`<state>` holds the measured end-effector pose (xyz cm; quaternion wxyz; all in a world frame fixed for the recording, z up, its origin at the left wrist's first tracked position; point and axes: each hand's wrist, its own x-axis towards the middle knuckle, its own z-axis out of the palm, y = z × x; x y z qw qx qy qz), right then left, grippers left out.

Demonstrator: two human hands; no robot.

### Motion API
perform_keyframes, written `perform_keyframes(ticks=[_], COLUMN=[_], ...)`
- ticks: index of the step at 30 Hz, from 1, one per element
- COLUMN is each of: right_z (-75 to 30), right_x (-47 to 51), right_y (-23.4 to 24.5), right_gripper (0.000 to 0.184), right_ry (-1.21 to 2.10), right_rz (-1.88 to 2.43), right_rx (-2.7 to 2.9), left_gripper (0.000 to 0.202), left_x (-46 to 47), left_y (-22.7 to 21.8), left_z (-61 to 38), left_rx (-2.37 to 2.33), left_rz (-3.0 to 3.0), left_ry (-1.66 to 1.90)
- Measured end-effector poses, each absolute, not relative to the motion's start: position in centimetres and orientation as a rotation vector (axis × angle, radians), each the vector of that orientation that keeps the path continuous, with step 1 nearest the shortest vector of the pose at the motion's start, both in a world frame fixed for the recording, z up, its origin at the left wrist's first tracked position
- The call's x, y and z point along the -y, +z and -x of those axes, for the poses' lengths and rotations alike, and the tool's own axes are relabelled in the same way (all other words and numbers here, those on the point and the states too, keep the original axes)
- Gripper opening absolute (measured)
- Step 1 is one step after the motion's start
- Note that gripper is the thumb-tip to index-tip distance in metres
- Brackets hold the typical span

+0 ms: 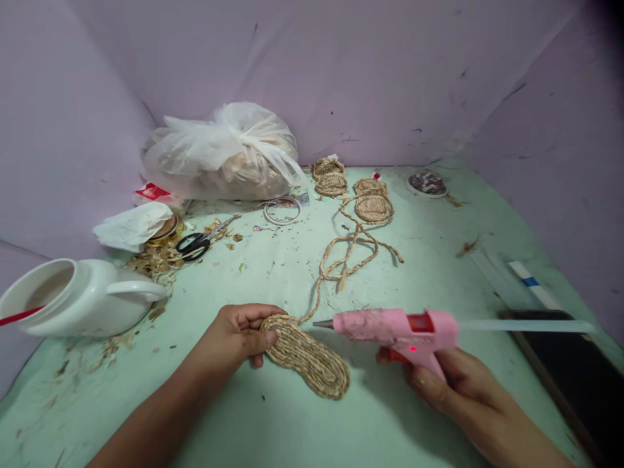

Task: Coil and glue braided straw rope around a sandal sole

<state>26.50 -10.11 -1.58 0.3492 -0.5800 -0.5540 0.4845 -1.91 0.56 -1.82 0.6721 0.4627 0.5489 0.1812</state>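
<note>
A sole-shaped piece of coiled braided straw cord [312, 361] is pinched at its upper left end by my left hand [246, 335], thumb on top. From that end the loose cord [351, 250] runs up the table in tangled loops. My right hand [448, 390] is wrapped round the handle of a pink glue gun [390, 328], whose red light is lit. Its metal nozzle points left, just right of where the cord leaves the coil and apart from it. A long clear glue stick [524, 326] sticks out behind the gun.
Black-handled scissors [195, 246], a white jug [97, 292] on its side and straw scraps are at left. Behind are a stuffed plastic bag [224, 156], a tape ring [283, 211], woven straw pieces [374, 205] and a small dish [428, 184]. A dark flat object [570, 377] lies at right.
</note>
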Motion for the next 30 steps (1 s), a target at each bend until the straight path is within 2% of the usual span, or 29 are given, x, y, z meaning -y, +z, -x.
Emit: perform_keyframes(ticks=[7,18,30], right_z=[-24.7,-23.2,-22.8], right_x=[10.1,10.5,10.4], right_y=[-2.6,-3.3,-3.4], right_gripper=[0.038,0.028,0.023], right_ry=[1.225,1.041,1.002], right_rz=[1.491,1.528,1.501], right_rx=[1.348,1.451,1.464], left_gripper=[0.048,0.049,0.048], left_x=[-0.5,-0.5,-0.5], left_y=[-1.7,-1.5,-1.5], left_z=[1.9,1.7,1.6], left_rx=[-1.212,-1.212,-1.212], left_rz=[-1.054,-1.065,-1.052], left_ry=[0.412,0.394,0.401])
